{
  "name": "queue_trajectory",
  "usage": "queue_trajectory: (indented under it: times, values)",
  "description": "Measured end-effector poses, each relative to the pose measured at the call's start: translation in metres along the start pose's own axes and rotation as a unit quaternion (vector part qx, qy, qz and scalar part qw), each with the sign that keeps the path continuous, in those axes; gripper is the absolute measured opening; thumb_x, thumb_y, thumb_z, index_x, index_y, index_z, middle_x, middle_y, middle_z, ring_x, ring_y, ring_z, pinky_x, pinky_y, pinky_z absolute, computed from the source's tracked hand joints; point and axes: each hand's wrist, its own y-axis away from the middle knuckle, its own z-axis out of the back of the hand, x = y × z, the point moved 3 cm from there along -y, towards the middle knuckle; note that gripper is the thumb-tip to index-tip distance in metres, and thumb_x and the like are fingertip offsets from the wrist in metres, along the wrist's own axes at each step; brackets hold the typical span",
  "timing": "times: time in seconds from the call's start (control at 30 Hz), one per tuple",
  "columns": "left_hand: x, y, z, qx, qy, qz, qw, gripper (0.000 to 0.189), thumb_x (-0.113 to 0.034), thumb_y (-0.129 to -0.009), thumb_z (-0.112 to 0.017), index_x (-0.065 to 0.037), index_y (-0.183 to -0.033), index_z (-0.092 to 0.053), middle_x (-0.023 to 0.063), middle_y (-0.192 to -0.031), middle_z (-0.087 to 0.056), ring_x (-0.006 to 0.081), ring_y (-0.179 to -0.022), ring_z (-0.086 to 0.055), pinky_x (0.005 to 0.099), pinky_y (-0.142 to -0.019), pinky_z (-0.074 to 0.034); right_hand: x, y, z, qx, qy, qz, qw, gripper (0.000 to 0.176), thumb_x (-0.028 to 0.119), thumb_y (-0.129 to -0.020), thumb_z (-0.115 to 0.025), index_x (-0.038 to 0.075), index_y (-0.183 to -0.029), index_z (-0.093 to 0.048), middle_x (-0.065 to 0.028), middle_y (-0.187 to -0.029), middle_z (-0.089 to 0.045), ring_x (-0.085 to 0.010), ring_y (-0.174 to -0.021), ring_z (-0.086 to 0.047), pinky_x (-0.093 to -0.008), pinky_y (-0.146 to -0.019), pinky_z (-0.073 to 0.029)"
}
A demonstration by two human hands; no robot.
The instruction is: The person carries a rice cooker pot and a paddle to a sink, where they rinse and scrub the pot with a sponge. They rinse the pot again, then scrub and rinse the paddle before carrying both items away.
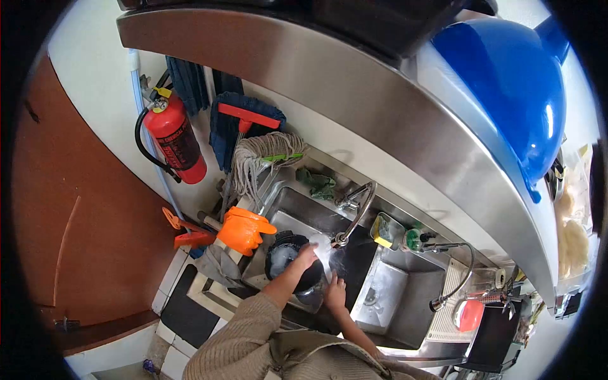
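Note:
My right hand (334, 292) is closed around the narrow lower end of a white paddle-shaped utensil (323, 251). Its broad upper end sits right below the spout of the left faucet (341, 240). Against that broad end are the curled fingers of my left hand (308, 256), thumb side up. Beneath my left forearm stands a black pot (275, 263) with foamy water inside, set in the left sink basin (296, 201). Part of the pot is hidden by my arm.
An orange rubber glove (246, 230) lies at the sink's left edge, near a mop (263, 155). A yellow sponge (382, 240) sits in a holder behind the faucets. The right basin (411, 297) has a second faucet (467, 278). A steel shelf (354, 76) overhangs; a fire extinguisher (174, 139) hangs left.

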Motion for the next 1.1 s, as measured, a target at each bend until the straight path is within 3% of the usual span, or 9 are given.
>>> queue_trajectory:
  times: [0.2,0.4,0.47,0.5,0.63,0.73,0.87,1.0,1.1]
  values:
    - [-0.054,0.038,-0.019,-0.050,0.058,-0.152,0.985,0.027,-0.015,-0.082,-0.061,-0.006,-0.106,-0.053,0.0071,-0.098,-0.061,0.0237,-0.093,-0.059,0.0370,-0.085,-0.046,0.007,-0.088,-0.018,0.034,-0.092,0.116,0.988,0.045,0.011,-0.080,-0.054,0.000,-0.122,-0.041,-0.0292,-0.103,-0.053,-0.0461,-0.093,-0.052,-0.0477,-0.082,-0.043]
    - [-0.081,0.062,-0.007,-0.103,0.041,-0.124,0.986,0.052,-0.020,-0.082,-0.060,-0.015,-0.128,-0.037,0.0078,-0.128,-0.044,0.0243,-0.117,-0.043,0.0481,-0.086,-0.042,0.002,-0.146,-0.084,-0.015,-0.144,0.245,0.959,0.034,0.025,-0.087,-0.052,0.002,-0.112,-0.050,-0.0223,-0.103,-0.056,-0.0404,-0.094,-0.055,-0.0442,-0.082,-0.044]
    - [-0.080,0.071,0.005,-0.123,-0.038,-0.084,0.988,0.069,-0.029,-0.080,-0.061,-0.019,-0.138,-0.026,0.0067,-0.135,-0.037,0.0238,-0.125,-0.035,0.0509,-0.091,-0.036,-0.035,-0.166,-0.133,0.151,-0.384,-0.103,0.905,0.034,0.033,-0.091,-0.046,0.006,-0.111,-0.051,-0.0139,-0.089,-0.059,-0.0261,-0.072,-0.060,-0.0362,-0.059,-0.048]
    - [-0.073,0.069,0.015,-0.125,-0.055,-0.082,0.987,0.068,-0.031,-0.079,-0.060,-0.018,-0.138,-0.028,0.0055,-0.133,-0.040,0.0226,-0.123,-0.037,0.0490,-0.093,-0.034,0.005,-0.145,-0.049,0.210,-0.328,-0.129,0.912,0.037,0.040,-0.091,-0.045,0.007,-0.107,-0.054,-0.0056,-0.083,-0.058,-0.0168,-0.067,-0.057,-0.0278,-0.053,-0.047]
    - [-0.056,0.082,0.013,-0.126,-0.094,-0.019,0.987,0.060,-0.029,-0.080,-0.060,-0.014,-0.133,-0.035,0.0042,-0.127,-0.046,0.0217,-0.118,-0.042,0.0451,-0.093,-0.035,-0.003,-0.126,-0.047,0.241,-0.592,-0.181,0.748,0.033,0.037,-0.091,-0.047,0.007,-0.103,-0.055,-0.0015,-0.074,-0.054,-0.0120,-0.060,-0.051,-0.0255,-0.052,-0.043]
    - [-0.034,0.078,0.008,-0.068,-0.090,0.018,0.993,0.057,-0.028,-0.082,-0.059,-0.013,-0.132,-0.036,0.0051,-0.124,-0.049,0.0217,-0.115,-0.044,0.0435,-0.093,-0.037,-0.010,-0.109,-0.040,0.254,-0.637,-0.177,0.706,0.022,0.027,-0.093,-0.041,0.009,-0.095,-0.053,0.0004,-0.070,-0.050,-0.0105,-0.055,-0.045,-0.0240,-0.047,-0.037]
    - [-0.005,0.068,-0.001,-0.044,-0.069,0.055,0.995,0.044,-0.025,-0.083,-0.059,-0.010,-0.121,-0.044,0.0088,-0.116,-0.053,0.0243,-0.108,-0.050,0.0434,-0.088,-0.043,-0.023,-0.070,-0.032,0.308,-0.572,-0.167,0.742,0.027,0.028,-0.092,-0.042,0.007,-0.103,-0.054,0.0024,-0.060,-0.045,-0.0067,-0.043,-0.037,-0.0215,-0.038,-0.030]
    - [0.016,0.053,0.024,-0.113,-0.047,0.005,0.993,0.035,-0.019,-0.081,-0.059,-0.007,-0.113,-0.049,0.0106,-0.108,-0.057,0.0280,-0.100,-0.056,0.0448,-0.087,-0.045,-0.016,-0.026,-0.009,0.248,-0.455,-0.183,0.835,0.031,0.035,-0.092,-0.044,0.008,-0.081,-0.054,0.0021,-0.055,-0.044,-0.0075,-0.040,-0.036,-0.0218,-0.036,-0.028]
    - [0.027,0.047,0.027,-0.019,-0.054,0.046,0.997,0.035,-0.016,-0.081,-0.058,-0.005,-0.113,-0.050,0.0107,-0.109,-0.058,0.0264,-0.102,-0.056,0.0431,-0.089,-0.045,-0.013,-0.004,0.014,0.223,-0.456,-0.146,0.849,0.031,0.032,-0.092,-0.044,0.006,-0.078,-0.054,0.0011,-0.055,-0.045,-0.0085,-0.040,-0.040,-0.0232,-0.036,-0.031]
